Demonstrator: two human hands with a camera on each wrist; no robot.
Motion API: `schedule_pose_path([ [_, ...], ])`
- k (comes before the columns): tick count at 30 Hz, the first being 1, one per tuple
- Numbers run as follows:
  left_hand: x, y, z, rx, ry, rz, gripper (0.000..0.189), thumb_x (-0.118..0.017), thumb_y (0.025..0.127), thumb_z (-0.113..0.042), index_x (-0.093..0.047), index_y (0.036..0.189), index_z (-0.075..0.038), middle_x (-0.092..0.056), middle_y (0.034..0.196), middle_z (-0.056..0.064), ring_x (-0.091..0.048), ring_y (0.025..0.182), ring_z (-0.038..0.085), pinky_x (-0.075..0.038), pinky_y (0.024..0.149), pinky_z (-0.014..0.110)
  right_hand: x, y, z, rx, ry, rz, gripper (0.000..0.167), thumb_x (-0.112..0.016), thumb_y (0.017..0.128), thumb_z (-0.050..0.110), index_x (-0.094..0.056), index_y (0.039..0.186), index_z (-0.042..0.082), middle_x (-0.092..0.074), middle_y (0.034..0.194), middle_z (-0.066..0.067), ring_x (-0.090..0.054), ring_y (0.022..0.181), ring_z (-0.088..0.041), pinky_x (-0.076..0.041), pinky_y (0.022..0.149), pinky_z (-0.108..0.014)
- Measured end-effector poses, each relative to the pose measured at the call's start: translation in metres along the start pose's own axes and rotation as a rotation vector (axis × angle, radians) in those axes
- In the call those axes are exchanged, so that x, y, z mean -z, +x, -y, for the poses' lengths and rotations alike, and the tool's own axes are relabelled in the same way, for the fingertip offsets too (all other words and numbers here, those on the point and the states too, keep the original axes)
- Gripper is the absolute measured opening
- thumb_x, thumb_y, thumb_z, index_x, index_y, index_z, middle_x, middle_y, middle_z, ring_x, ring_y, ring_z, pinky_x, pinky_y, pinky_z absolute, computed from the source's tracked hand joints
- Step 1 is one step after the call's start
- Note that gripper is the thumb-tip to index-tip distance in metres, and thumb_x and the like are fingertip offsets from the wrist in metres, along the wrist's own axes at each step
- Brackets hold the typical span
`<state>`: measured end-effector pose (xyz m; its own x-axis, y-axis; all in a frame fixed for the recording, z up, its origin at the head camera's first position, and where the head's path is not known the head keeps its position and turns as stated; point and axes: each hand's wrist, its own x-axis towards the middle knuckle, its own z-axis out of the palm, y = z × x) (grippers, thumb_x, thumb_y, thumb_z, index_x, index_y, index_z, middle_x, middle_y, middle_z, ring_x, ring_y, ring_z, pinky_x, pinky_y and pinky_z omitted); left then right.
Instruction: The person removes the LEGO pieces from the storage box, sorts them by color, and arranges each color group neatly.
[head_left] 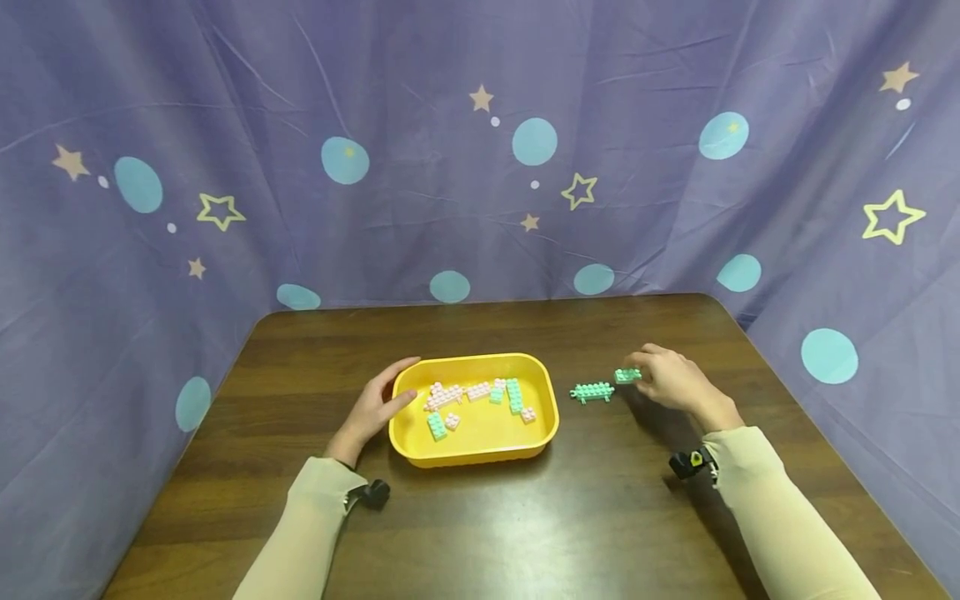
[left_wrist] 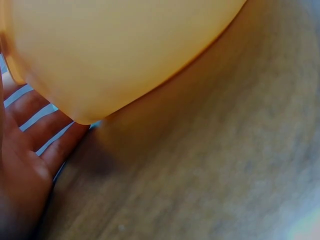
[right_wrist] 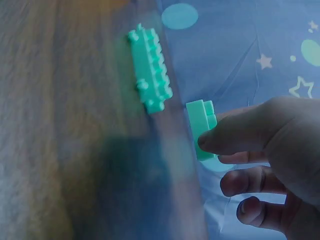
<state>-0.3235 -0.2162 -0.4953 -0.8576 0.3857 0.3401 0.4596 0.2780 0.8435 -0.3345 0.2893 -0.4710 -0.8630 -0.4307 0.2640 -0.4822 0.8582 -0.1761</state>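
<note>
My left hand holds the left end of a yellow plastic tray, its thumb over the rim and the other fingers along the outer wall. In the left wrist view those fingers lie spread against the tray's wall. To the right of the tray, my right hand pinches a small green building brick between thumb and fingers, above the tabletop. A longer green studded piece with small side pegs lies on the table between the tray and that hand.
Inside the tray are several pink bricks and green bricks, some seemingly joined. The dark wooden table ends at a purple curtain with stars and dots. Each wrist wears a small black device.
</note>
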Motion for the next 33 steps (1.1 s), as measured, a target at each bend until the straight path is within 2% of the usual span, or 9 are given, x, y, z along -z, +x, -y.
schedule_pose_path([
  [5, -0.003, 0.000, 0.002, -0.020, -0.010, 0.010, 0.053, -0.061, 0.092, -0.004, -0.043, 0.141, 0.008, -0.049, 0.140, 0.027, -0.051, 0.120, 0.043, -0.043, 0.100, 0.022, -0.006, -0.006, -0.008, -0.026, -0.033, 0.028, 0.036, -0.077, 0.074, 0.010, -0.069, 0.109, 0.008, -0.063, 0.102, -0.009, -0.065, 0.077, -0.027, -0.051, 0.059, -0.047],
  [10, -0.011, -0.005, 0.004, -0.013, -0.018, 0.016, 0.054, -0.062, 0.092, -0.003, -0.043, 0.141, 0.008, -0.050, 0.139, 0.027, -0.052, 0.120, 0.042, -0.043, 0.100, 0.021, -0.017, -0.021, -0.012, -0.052, -0.027, 0.070, 0.031, -0.078, 0.076, 0.012, -0.069, 0.105, 0.010, -0.063, 0.098, -0.005, -0.065, 0.077, -0.026, -0.050, 0.056, -0.045],
  [14, -0.016, -0.011, 0.006, 0.003, -0.029, 0.029, 0.054, -0.061, 0.092, -0.004, -0.042, 0.141, 0.008, -0.050, 0.139, 0.027, -0.053, 0.118, 0.042, -0.044, 0.099, 0.022, -0.021, -0.031, -0.014, -0.060, -0.021, 0.069, 0.028, -0.078, 0.076, 0.010, -0.069, 0.102, 0.013, -0.063, 0.096, -0.003, -0.065, 0.079, -0.026, -0.050, 0.056, -0.044],
  [23, -0.011, -0.009, 0.003, -0.019, -0.008, 0.004, 0.054, -0.062, 0.091, -0.003, -0.044, 0.140, 0.007, -0.051, 0.139, 0.025, -0.053, 0.119, 0.041, -0.042, 0.101, 0.021, -0.021, -0.032, -0.011, -0.077, -0.005, 0.056, 0.031, -0.076, 0.077, 0.010, -0.069, 0.107, 0.012, -0.064, 0.102, -0.005, -0.066, 0.085, -0.030, -0.051, 0.058, -0.047],
  [30, -0.007, -0.003, 0.040, -0.049, -0.028, -0.032, 0.054, -0.064, 0.091, -0.008, -0.047, 0.142, -0.005, -0.054, 0.139, 0.017, -0.056, 0.117, 0.025, -0.042, 0.099, 0.017, -0.021, -0.024, -0.007, -0.079, -0.008, 0.036, 0.030, -0.076, 0.076, 0.009, -0.069, 0.105, 0.012, -0.063, 0.099, -0.003, -0.066, 0.082, -0.030, -0.050, 0.055, -0.046],
  [33, -0.004, -0.003, 0.038, -0.063, -0.022, -0.028, 0.054, -0.063, 0.092, -0.004, -0.045, 0.142, -0.001, -0.053, 0.138, 0.020, -0.057, 0.117, 0.027, -0.043, 0.097, 0.017, -0.022, -0.021, -0.006, -0.086, -0.007, 0.032, 0.028, -0.076, 0.075, 0.010, -0.068, 0.102, 0.014, -0.063, 0.098, -0.002, -0.066, 0.082, -0.030, -0.050, 0.054, -0.046],
])
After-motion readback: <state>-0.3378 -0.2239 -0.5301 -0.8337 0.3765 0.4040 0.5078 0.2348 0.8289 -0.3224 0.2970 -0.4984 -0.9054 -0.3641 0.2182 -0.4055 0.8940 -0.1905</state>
